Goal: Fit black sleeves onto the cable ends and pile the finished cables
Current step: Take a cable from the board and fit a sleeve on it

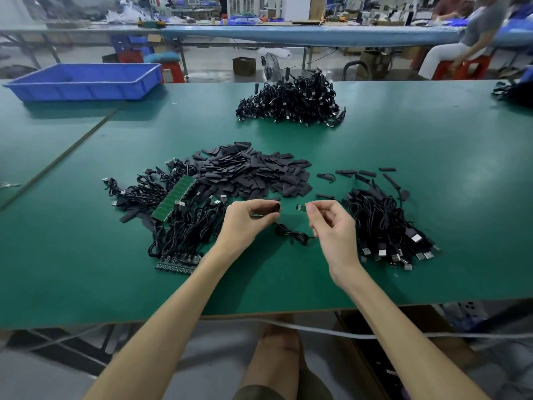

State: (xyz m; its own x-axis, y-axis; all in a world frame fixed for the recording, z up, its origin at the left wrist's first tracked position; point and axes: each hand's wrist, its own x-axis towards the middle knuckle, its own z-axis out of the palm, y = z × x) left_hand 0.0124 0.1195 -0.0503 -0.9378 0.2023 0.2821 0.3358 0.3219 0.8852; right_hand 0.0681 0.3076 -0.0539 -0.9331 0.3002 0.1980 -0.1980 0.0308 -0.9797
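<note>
My left hand (248,219) pinches a black sleeve (275,207) just above the green table. My right hand (331,223) pinches the small green end (300,207) of a black cable, a short gap to the right of the sleeve. That cable's coil (291,233) lies on the table between my hands. Loose black sleeves (253,173) form a heap behind my hands. Cables with green boards (173,215) lie to the left. A pile of sleeved cables (383,226) sits to the right.
A bigger heap of black cables (291,103) sits farther back on the green table (403,145). A blue plastic crate (83,80) stands at the far left corner. A few stray sleeves (357,173) lie right of the heap. A seated person (467,39) is at the back right.
</note>
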